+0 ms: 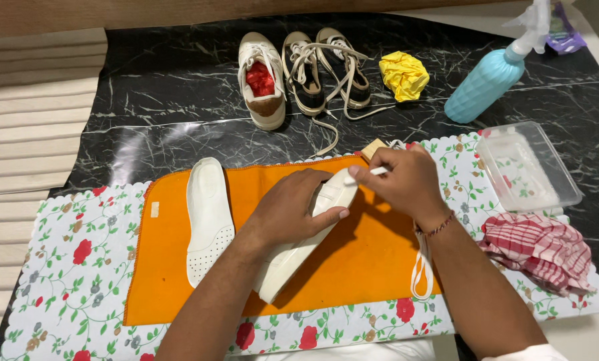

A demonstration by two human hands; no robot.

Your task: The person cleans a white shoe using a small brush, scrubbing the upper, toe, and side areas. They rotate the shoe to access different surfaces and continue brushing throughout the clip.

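My left hand (292, 207) presses down on a white shoe (292, 257) that lies on its side on an orange cloth (366, 267). My right hand (406, 180) grips a wooden-handled brush (373, 148) and a thin white piece against the shoe's toe end. A white insole (208, 217) lies flat on the cloth to the left of the shoe. A white lace (421, 271) trails off the cloth's right edge beside my right wrist.
The cloth rests on a floral mat (79, 267) over a black marble-patterned top. Behind stand a white shoe stuffed with red paper (262, 80), a pair of laced shoes (326, 67), yellow crumpled paper (404, 75) and a blue spray bottle (486, 83). At right sit a clear plastic tub (546, 170) and a red checked cloth (540, 247).
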